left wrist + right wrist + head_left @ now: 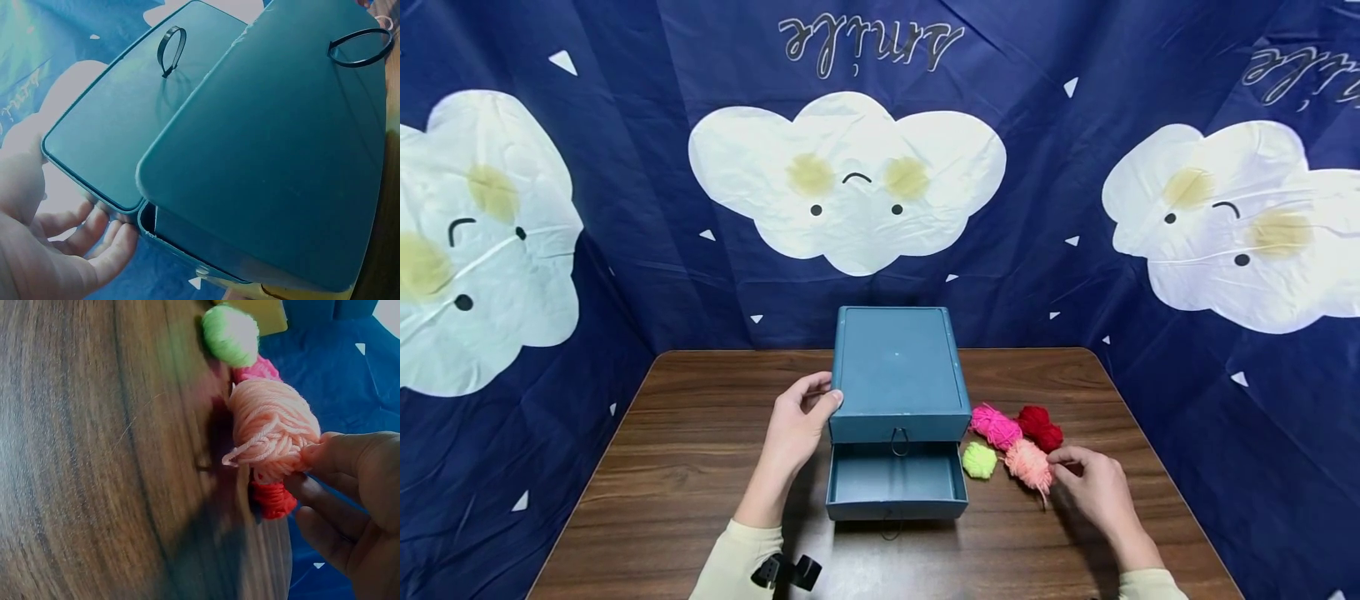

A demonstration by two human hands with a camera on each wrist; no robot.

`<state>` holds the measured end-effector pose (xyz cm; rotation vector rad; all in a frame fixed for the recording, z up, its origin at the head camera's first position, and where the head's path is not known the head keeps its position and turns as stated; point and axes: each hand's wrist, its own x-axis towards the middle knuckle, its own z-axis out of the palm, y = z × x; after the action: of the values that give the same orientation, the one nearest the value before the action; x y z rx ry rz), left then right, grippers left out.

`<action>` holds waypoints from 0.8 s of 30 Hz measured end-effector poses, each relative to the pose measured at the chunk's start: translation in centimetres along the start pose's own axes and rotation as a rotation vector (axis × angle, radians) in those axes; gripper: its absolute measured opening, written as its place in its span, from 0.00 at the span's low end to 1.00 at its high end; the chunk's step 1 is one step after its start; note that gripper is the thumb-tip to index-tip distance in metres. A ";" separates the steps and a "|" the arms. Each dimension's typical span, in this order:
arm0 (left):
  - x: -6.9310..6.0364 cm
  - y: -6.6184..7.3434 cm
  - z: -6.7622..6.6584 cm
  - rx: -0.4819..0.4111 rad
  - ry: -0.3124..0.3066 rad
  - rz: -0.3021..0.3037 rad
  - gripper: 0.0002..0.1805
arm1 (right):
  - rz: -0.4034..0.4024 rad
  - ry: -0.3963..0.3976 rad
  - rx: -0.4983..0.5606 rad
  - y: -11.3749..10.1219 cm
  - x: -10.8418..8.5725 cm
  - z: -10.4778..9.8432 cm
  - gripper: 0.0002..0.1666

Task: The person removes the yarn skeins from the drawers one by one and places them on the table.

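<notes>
The blue box (895, 358) stands upright, its upper drawer (865, 429) closed and its lower drawer (897, 509) pulled out. The peach yarn (1028, 467), a wound bundle with one loose end, is right of the lower drawer.

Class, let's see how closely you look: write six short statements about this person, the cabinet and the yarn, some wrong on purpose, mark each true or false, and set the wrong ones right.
1. The lower drawer is pulled out. True.
2. The left hand reaches inside the lower drawer. False: the left hand holds the cabinet's left side.
3. The right hand touches the peach yarn. True.
4. The yellow-green yarn lies in the lower drawer. False: the yellow-green yarn lies on the table.
5. The upper drawer is closed. True.
6. The red yarn lies left of the cabinet. False: the red yarn lies to its right.
</notes>
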<state>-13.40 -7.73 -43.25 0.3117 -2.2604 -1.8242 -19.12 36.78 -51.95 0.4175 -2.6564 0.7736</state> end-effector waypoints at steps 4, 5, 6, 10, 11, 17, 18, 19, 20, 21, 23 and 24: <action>0.0 0.1 0.0 -0.004 -0.003 -0.012 0.23 | 0.017 -0.012 -0.002 0.5 0.0 0.3 0.12; 0.0 0.1 0.0 -0.004 -0.005 -0.014 0.23 | 0.019 -0.012 -0.002 0.6 0.0 0.3 0.12; 0.0 0.1 0.0 -0.003 -0.005 -0.013 0.23 | 0.020 -0.013 -0.002 0.7 0.0 0.4 0.12; -0.1 0.1 -0.1 -0.001 -0.004 -0.014 0.23 | 0.026 -0.022 -0.005 1.1 -0.1 0.7 0.12; -0.1 0.2 -0.1 -0.001 -0.004 -0.014 0.23 | 0.029 -0.025 -0.004 1.2 -0.2 0.7 0.12; 0.1 0.1 0.1 0.000 0.003 -0.010 0.23 | 0.048 -0.044 0.011 1.7 0.0 0.8 0.11; 0.1 0.1 0.2 -0.001 0.005 -0.010 0.23 | 0.050 -0.048 0.017 1.7 0.1 0.8 0.11; 0.2 0.1 0.2 -0.002 0.007 -0.009 0.23 | 0.056 -0.054 0.024 1.8 0.2 0.8 0.11; 0.2 0.1 0.3 -0.003 0.010 -0.009 0.23 | 0.063 -0.060 0.029 1.8 0.3 0.7 0.10; 0.3 0.1 0.3 -0.003 0.012 -0.008 0.23 | 0.070 -0.067 0.034 1.8 0.4 0.7 0.10; 0.4 0.1 0.4 -0.003 0.016 -0.007 0.23 | 0.080 -0.075 0.035 1.9 0.6 0.7 0.10; 0.5 0.1 0.5 -0.002 0.016 -0.008 0.23 | 0.084 -0.078 0.034 1.9 0.7 0.7 0.10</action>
<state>-14.03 -7.40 -43.24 0.3342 -2.2492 -1.8212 -20.57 37.84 -53.10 0.3541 -2.7523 0.8455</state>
